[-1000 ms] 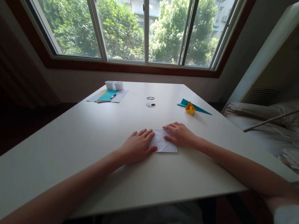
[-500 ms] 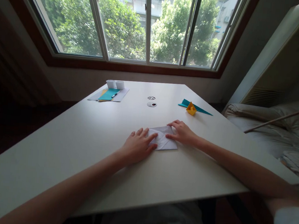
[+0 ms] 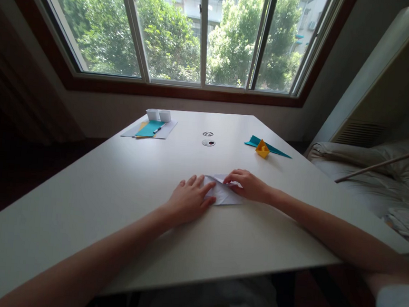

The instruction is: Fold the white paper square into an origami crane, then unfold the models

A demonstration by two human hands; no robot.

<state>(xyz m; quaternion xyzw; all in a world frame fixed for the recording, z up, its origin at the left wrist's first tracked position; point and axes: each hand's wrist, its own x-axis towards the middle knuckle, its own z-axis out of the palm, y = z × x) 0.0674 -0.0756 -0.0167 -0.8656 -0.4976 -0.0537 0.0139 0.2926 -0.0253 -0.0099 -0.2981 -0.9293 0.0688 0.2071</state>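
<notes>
A folded sheet of white paper (image 3: 222,194) lies on the white table in front of me. My left hand (image 3: 191,196) rests flat on its left end, fingers spread and pressing it down. At the paper's right side, my right hand (image 3: 246,185) has its fingers curled round a lifted flap at the far edge. The flap stands partly raised and tilts toward me. The fingertips of the right hand partly hide the paper's right part.
Beyond the hands, two round stickers or discs (image 3: 208,143) lie mid-table. An orange paper boat (image 3: 262,149) and a teal paper plane (image 3: 279,152) sit at right. Far left are teal paper (image 3: 149,128), a pen (image 3: 158,129) and white paper boxes (image 3: 165,116).
My right hand has drawn slightly toward me and to the left, and the paper's far flap has come up with its fingers. My left hand has stayed in place.
</notes>
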